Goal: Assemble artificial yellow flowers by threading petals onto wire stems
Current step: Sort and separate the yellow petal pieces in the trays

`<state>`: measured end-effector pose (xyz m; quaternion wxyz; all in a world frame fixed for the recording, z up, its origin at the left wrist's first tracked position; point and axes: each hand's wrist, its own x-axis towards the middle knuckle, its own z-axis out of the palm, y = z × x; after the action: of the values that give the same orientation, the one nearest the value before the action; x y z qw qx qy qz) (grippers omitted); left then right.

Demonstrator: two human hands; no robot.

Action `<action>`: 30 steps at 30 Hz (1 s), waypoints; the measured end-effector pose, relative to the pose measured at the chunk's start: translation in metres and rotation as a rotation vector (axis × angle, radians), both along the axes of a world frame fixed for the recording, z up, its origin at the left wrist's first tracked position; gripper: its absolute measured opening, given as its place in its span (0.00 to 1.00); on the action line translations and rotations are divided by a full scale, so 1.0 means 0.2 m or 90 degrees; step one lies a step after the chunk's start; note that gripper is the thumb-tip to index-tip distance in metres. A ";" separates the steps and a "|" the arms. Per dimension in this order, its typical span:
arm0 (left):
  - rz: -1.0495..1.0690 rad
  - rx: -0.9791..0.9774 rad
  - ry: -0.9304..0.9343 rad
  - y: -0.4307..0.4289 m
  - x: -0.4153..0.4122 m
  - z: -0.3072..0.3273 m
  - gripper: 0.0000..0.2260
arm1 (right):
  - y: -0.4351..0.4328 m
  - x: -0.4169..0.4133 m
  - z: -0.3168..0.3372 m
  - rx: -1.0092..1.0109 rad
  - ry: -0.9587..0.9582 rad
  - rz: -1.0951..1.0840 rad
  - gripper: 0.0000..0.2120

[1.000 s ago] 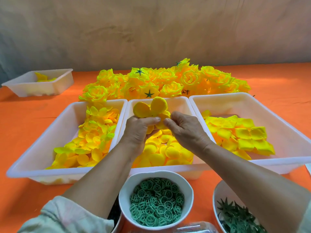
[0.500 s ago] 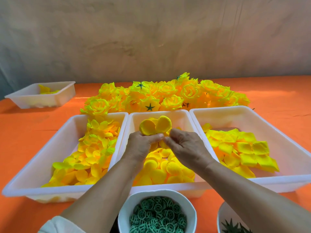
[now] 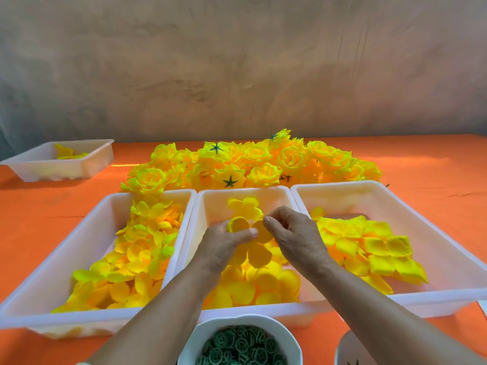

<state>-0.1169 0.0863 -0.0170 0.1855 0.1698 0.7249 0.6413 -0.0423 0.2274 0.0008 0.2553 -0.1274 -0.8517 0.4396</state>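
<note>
Yellow petals (image 3: 238, 224) clamped in left hand (image 3: 220, 248) fingers, right hand (image 3: 297, 234) fingers pinching them too

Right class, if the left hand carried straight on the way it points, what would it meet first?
Probably the loose petals at the far end of the middle tray, just beyond the left hand and the petal it pinches; its height above them is unclear.

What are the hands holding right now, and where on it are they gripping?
A yellow petal piece, over the middle tray. The left hand pinches it near its centre; the right hand pinches the edge of one lobe.
</note>
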 end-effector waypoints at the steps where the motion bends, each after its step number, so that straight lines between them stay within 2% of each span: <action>1: 0.017 0.007 0.015 0.00 0.00 0.00 0.08 | -0.01 0.00 0.00 0.002 -0.002 0.009 0.06; 3: 0.089 -0.009 0.060 0.00 -0.01 -0.01 0.05 | -0.03 0.00 -0.01 0.041 -0.008 0.038 0.04; 5: 0.127 -0.052 0.122 0.00 -0.02 -0.03 0.05 | -0.05 0.01 -0.02 0.106 -0.016 0.063 0.04; 7: 0.108 -0.068 0.162 0.00 -0.02 -0.03 0.06 | -0.04 0.00 -0.02 0.137 -0.017 0.035 0.05; 11: 0.024 -0.021 0.189 -0.01 0.02 -0.02 0.03 | -0.02 -0.01 -0.03 0.148 -0.028 -0.044 0.06; 15: 0.094 -0.034 0.187 0.00 -0.01 -0.02 0.08 | -0.05 0.01 -0.02 0.194 0.033 0.035 0.07; 18: 0.112 -0.047 0.199 0.00 -0.02 -0.03 0.06 | -0.06 0.02 -0.01 0.232 0.056 0.110 0.06; 22: 0.074 0.009 0.133 -0.02 0.00 -0.03 0.02 | -0.04 0.00 -0.03 0.203 0.023 0.030 0.06; 26: 0.055 0.017 0.072 -0.01 0.01 -0.01 0.08 | -0.04 -0.01 -0.03 0.185 0.014 0.001 0.06; 29: 0.024 0.029 0.016 -0.01 0.01 0.00 0.20 | -0.03 -0.01 -0.01 0.099 0.022 0.013 0.07; 30: 0.025 0.017 0.014 0.00 0.01 0.00 0.22 | -0.03 0.00 -0.01 0.071 0.022 0.016 0.07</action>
<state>-0.1141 0.0855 -0.0177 0.1627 0.1653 0.7213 0.6527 -0.0433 0.2219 -0.0008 0.2711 -0.0949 -0.8717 0.3970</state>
